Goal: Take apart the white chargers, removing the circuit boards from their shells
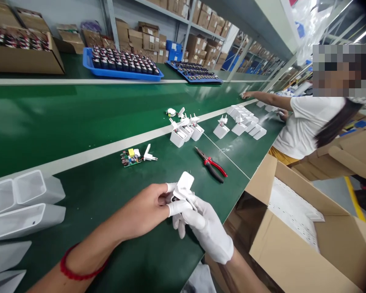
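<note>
Hands (pixel 149 206) (pixel 210 228) close together, curled around white part (pixel 184 182)

Noting smooth plastic on held casing (pixel 185 181) and open cases (pixel 53 219). Seeing matt cloth on right glove (pixel 212 234), dark metal and glossy plastic on pliers (pixel 207 161). Finding smooth, shiny counter (pixel 236 151); dull cardboard in carton (pixel 293 249); glossy plastic in blue tray (pixel 125 75).

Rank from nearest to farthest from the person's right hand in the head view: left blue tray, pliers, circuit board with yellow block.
From the right hand:
1. Pliers: just ahead.
2. Circuit board: ahead, to the left.
3. Left blue tray: left, at the back.
</note>
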`<state>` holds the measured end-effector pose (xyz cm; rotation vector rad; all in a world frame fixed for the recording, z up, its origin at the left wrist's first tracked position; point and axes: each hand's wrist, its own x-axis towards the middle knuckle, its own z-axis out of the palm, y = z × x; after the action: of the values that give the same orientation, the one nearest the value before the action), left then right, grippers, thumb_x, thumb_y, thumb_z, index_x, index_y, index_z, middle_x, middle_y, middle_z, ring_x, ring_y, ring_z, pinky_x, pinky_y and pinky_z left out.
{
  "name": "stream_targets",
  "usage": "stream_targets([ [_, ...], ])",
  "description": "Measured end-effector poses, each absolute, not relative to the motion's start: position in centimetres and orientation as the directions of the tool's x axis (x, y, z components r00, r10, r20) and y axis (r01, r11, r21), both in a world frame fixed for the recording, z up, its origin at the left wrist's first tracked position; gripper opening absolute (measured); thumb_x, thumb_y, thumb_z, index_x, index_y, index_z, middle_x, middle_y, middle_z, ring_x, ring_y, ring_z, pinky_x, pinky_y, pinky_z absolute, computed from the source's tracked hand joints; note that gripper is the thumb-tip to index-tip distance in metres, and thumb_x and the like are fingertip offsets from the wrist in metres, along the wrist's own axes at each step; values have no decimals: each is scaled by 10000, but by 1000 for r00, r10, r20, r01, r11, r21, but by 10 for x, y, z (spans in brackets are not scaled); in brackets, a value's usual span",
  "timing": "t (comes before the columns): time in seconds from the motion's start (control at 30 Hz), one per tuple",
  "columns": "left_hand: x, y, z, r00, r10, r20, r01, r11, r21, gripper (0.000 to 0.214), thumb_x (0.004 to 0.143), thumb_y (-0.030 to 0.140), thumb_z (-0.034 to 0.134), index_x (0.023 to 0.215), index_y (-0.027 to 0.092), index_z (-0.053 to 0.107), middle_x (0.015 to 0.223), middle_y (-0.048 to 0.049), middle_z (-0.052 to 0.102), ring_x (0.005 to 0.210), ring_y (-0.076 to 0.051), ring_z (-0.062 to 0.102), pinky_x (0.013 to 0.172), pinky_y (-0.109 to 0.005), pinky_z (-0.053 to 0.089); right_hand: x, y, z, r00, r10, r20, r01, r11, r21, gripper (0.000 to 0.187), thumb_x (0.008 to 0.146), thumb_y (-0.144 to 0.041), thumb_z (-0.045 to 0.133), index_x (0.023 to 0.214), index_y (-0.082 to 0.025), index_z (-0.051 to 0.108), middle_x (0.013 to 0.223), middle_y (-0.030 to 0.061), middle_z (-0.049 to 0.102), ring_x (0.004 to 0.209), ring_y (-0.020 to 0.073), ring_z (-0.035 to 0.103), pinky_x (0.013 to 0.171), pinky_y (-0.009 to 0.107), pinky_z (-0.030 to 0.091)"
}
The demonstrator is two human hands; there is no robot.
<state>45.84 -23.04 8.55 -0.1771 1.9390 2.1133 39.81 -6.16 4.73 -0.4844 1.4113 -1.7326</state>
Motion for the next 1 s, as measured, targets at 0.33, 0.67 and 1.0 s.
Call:
stream_targets([
  [0.33, 458, -255, 84, -937, -159, -309, -294, -116, 949, 345, 700, 400, 769, 878, 152, 609, 909, -48, 675, 936, -252, 629, 850, -342, 468, 413, -85, 52, -658, -704, 266, -683, 410, -605, 300, 960, -361, 484, 1105, -186, 680, 972, 117, 667, 812, 244, 646, 714, 352, 547],
  [0.67, 467, -284, 88, -914, -181, -364, -373, 15, 928, 529, 640, 511, 787, 989, 138, 651, 1017, -92, 692, 1048, -333, 606, 909, -407, 444, 415, -107, 18, -363, -793, 490, -932, 294, -214, 426, 959, -160, 395, 1375, -125, 479, 1236, 187, 641, 945, 256, 710, 708, 310, 618],
  [1.0, 470, -289, 119, -666, -741, 89, 342, -196, 919, 338, 746, 497, 674, 763, 159, 662, 792, -46, 672, 881, -242, 647, 814, -359, 504, 416, -105, 49, -384, -733, 561, -918, 242, -314, 409, 939, -368, 573, 1341, -295, 564, 1232, 104, 646, 1015, 233, 695, 717, 261, 600],
])
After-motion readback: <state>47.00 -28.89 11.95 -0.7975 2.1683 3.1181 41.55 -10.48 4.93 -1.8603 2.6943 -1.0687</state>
